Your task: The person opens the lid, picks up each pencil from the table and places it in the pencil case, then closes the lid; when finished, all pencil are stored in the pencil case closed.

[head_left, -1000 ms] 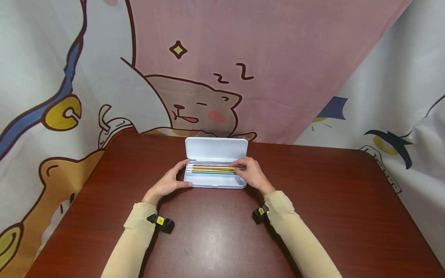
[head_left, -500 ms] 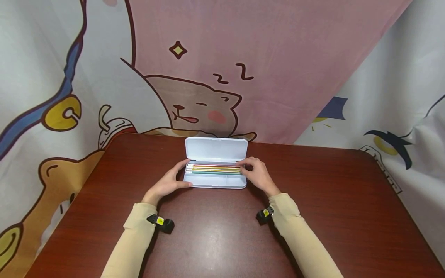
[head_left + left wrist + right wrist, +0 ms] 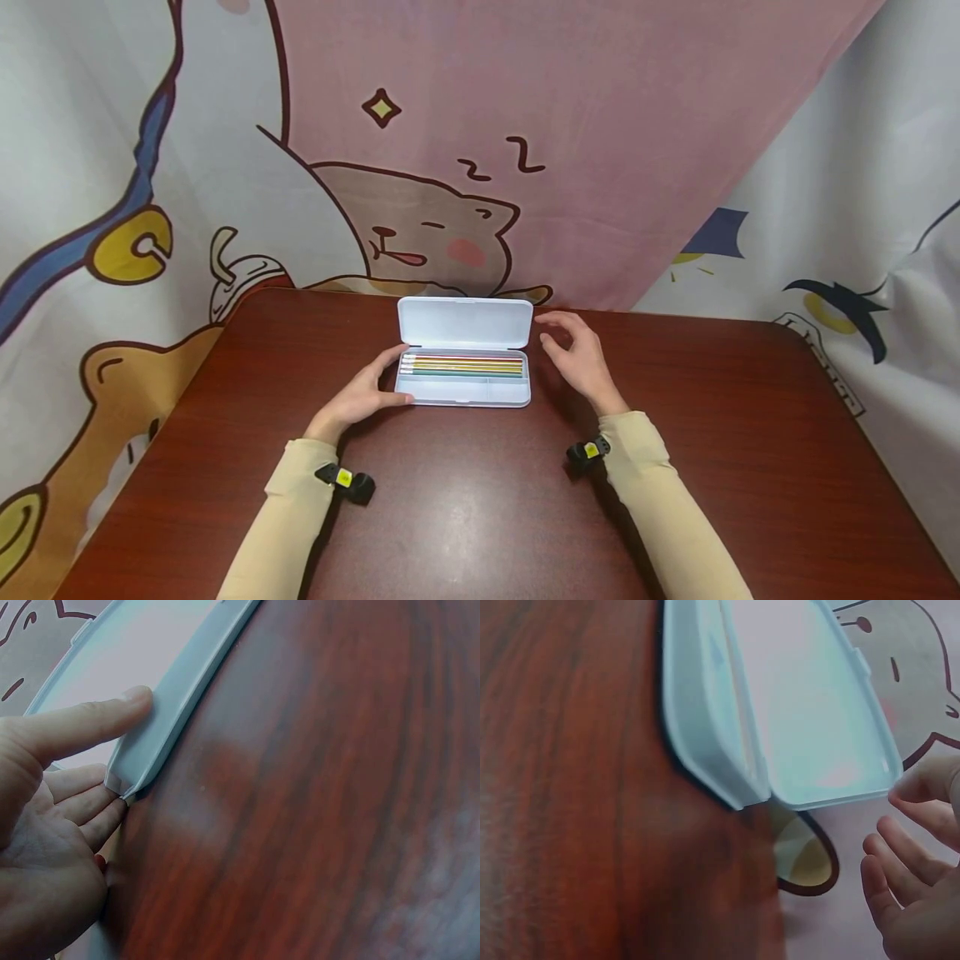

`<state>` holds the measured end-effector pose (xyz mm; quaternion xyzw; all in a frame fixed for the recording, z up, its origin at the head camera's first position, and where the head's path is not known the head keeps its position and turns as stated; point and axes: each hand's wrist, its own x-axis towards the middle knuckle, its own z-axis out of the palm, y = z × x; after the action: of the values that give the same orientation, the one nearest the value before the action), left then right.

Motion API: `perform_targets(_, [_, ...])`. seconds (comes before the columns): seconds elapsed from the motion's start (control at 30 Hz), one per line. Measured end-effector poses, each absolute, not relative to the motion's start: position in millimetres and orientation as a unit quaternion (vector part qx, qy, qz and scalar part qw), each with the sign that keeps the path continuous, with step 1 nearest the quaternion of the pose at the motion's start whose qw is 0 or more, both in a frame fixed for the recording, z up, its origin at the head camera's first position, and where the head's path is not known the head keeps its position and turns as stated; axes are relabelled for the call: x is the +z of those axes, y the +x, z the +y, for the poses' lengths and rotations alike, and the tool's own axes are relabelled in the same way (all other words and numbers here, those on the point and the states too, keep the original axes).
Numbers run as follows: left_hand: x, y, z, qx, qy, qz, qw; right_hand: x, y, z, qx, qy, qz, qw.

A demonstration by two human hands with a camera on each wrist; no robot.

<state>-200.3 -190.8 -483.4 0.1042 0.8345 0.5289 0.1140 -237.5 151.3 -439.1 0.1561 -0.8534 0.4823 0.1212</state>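
Observation:
A white pencil case (image 3: 442,392) stands on the table with its hinged lid (image 3: 465,323) raised at the back. Several pencils (image 3: 461,366), red, yellow and green among them, lie side by side in its rear compartment. My left hand (image 3: 362,395) holds the case's left end, thumb at the front corner and index finger at the back corner; the left wrist view shows the thumb (image 3: 112,720) against the front wall. Off the right end, my right hand (image 3: 583,365) holds nothing, its fingers loosely bent. Its fingertips are beside the lid's right edge; whether they touch it I cannot tell.
The case sits near the far edge of a brown wooden table (image 3: 450,517). Right behind that edge hangs a printed curtain (image 3: 600,167). A small black camera is strapped on each wrist.
My right hand has let go of the pencils, drawn out of the case and moved right and back to beside the lid. The left hand and the case stay in place.

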Motion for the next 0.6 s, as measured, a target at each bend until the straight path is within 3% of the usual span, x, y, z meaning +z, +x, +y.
perform_targets(0.6, [-482.1, -201.5, -190.2, 0.547, 0.104, 0.822, 0.118, -437.0, -232.8, 142.8, 0.462, 0.225, -0.852, 0.100])
